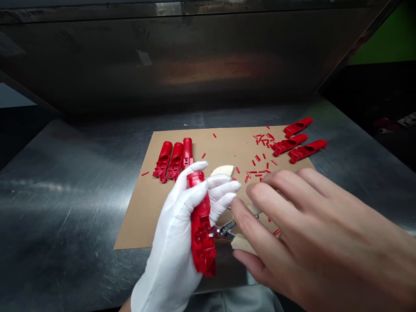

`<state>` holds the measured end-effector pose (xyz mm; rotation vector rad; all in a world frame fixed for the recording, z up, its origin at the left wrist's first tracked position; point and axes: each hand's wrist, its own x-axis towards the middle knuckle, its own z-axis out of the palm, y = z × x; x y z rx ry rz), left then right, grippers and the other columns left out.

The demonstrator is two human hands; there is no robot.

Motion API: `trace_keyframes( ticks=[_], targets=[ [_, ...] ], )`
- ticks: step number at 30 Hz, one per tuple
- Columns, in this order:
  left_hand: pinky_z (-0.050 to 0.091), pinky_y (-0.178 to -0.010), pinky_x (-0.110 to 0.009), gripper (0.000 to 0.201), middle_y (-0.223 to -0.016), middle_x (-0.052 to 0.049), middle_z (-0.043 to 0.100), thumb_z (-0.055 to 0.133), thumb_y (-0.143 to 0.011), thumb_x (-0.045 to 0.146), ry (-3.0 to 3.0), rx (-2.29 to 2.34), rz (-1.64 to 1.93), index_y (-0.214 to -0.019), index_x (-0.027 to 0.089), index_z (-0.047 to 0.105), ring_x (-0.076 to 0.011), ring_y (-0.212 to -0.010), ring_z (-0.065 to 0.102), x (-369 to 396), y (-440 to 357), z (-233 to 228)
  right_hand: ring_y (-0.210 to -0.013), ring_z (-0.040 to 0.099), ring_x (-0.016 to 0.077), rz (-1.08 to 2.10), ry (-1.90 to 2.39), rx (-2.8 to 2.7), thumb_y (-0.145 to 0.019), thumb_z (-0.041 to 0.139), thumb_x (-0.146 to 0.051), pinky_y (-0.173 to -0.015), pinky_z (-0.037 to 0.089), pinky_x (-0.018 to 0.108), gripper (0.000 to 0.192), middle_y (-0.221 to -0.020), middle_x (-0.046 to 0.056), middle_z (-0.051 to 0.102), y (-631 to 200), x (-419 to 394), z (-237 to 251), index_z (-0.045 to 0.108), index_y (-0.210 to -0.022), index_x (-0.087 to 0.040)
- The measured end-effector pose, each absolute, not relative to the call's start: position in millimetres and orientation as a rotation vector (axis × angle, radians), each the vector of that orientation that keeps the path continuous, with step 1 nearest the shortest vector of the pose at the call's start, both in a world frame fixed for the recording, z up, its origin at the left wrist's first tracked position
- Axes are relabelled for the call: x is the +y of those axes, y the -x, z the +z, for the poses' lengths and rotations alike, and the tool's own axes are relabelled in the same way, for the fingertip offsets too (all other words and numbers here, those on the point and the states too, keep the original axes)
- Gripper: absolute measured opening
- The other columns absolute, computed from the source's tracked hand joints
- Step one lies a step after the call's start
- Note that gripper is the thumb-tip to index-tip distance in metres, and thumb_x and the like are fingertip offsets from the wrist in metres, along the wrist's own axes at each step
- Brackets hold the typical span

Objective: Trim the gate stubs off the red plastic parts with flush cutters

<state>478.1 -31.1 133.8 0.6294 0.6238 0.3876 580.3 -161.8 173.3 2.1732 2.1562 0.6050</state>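
Note:
My left hand [175, 242], in a white glove, is wrapped round a red plastic housing [202, 216]. The housing's round end points away from me, and its hollow, ribbed end lies toward me. My bare right hand [292, 221] grips a pair of nippers [242, 243] by the pale handles. The nippers' metal jaws touch the right edge of the housing, about halfway along the ribbed part. Whether the jaws are closed on plastic there is too small to tell.
On the cardboard sheet [143, 221] several red housings stand left [163, 160] and right [307, 151]. Small red plastic scraps [264, 139] are scattered across it. A pale curved piece [222, 170] lies behind my left fingers. A metal panel [195, 65] rises behind the metal table [81, 182].

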Motion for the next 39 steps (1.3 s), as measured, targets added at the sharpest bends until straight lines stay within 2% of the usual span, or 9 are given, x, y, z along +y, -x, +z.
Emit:
trace_keyframes(
  ticks=[5,10,15,18,22,26,30,33,39],
  targets=[
    [0.057,-0.098,-0.038,0.024,-0.111,-0.006,0.071,0.063,-0.092,0.018,-0.646,0.623,0.395,-0.114,0.025,0.06,-0.0243,-0.105,0.072,-29,-481,132,-0.069,0.05,0.0277,0.576,-2.141,2.149,-0.089,0.052,-0.028,-0.057,0.026,0.038,0.019,-0.083,0.009,0.059,-578,-161,169,0.068,-0.095,-0.019],
    [0.061,-0.087,-0.03,0.017,-0.102,-0.006,0.07,0.065,-0.088,0.015,-0.592,0.629,0.401,-0.101,0.023,0.057,-0.0205,-0.093,0.073,-29,-485,129,-0.068,0.053,0.028,0.6,-2.121,2.194,-0.091,0.053,-0.03,-0.054,0.026,0.039,0.022,-0.087,0.012,0.064,-576,-164,166,0.069,-0.097,-0.016],
    [0.06,-0.072,-0.022,0.016,-0.09,-0.004,0.066,0.065,-0.087,0.011,-0.531,0.602,0.44,-0.099,0.02,0.057,-0.0136,-0.075,0.07,-28,-488,130,-0.071,0.057,0.027,0.757,-2.08,2.234,-0.091,0.063,-0.025,-0.053,0.027,0.039,0.016,-0.088,0.013,0.068,-574,-171,161,0.07,-0.095,-0.012],
    [0.056,-0.068,-0.017,0.015,-0.088,-0.003,0.063,0.062,-0.09,0.009,-0.485,0.55,0.392,-0.097,0.02,0.056,-0.0105,-0.074,0.066,-28,-489,127,-0.072,0.058,0.0251,0.78,-2.036,2.234,-0.093,0.063,-0.024,-0.055,0.033,0.04,0.016,-0.09,0.011,0.07,-571,-178,158,0.071,-0.1,-0.012],
    [0.055,-0.068,-0.018,0.011,-0.087,-0.001,0.063,0.059,-0.096,0.014,-0.601,0.509,0.332,-0.101,0.023,0.058,-0.0092,-0.074,0.063,-29,-488,121,-0.083,0.059,0.0253,0.778,-2.001,2.19,-0.099,0.052,-0.021,-0.062,0.04,0.041,0.027,-0.103,0.013,0.07,-567,-181,157,0.07,-0.114,-0.01],
    [0.055,-0.066,-0.018,0.011,-0.088,0.0,0.064,0.059,-0.097,0.017,-0.706,0.528,0.329,-0.106,0.024,0.061,-0.0087,-0.07,0.063,-26,-485,117,-0.079,0.056,0.0266,0.675,-2.096,2.185,-0.095,0.054,-0.022,-0.06,0.037,0.042,0.023,-0.1,0.013,0.069,-568,-174,160,0.072,-0.107,-0.014],
    [0.056,-0.079,-0.022,0.017,-0.096,-0.002,0.064,0.059,-0.096,0.015,-0.635,0.502,0.337,-0.11,0.024,0.06,-0.0119,-0.083,0.067,-24,-484,116,-0.069,0.052,0.0268,0.619,-2.11,2.171,-0.095,0.053,-0.027,-0.057,0.033,0.043,0.022,-0.088,0.013,0.067,-573,-166,160,0.071,-0.098,-0.015],
    [0.056,-0.091,-0.032,0.02,-0.102,-0.004,0.064,0.057,-0.097,0.015,-0.666,0.486,0.365,-0.114,0.024,0.06,-0.0188,-0.099,0.068,-25,-484,116,-0.07,0.052,0.0271,0.606,-2.117,2.173,-0.095,0.052,-0.027,-0.056,0.031,0.042,0.023,-0.092,0.014,0.067,-574,-165,160,0.071,-0.1,-0.014],
    [0.056,-0.094,-0.033,0.016,-0.107,-0.006,0.065,0.056,-0.095,0.012,-0.683,0.467,0.38,-0.106,0.023,0.059,-0.021,-0.102,0.069,-27,-484,121,-0.069,0.051,0.0268,0.601,-2.148,2.173,-0.093,0.052,-0.023,-0.056,0.031,0.042,0.02,-0.087,0.011,0.065,-572,-166,159,0.07,-0.095,-0.017]
  ],
)
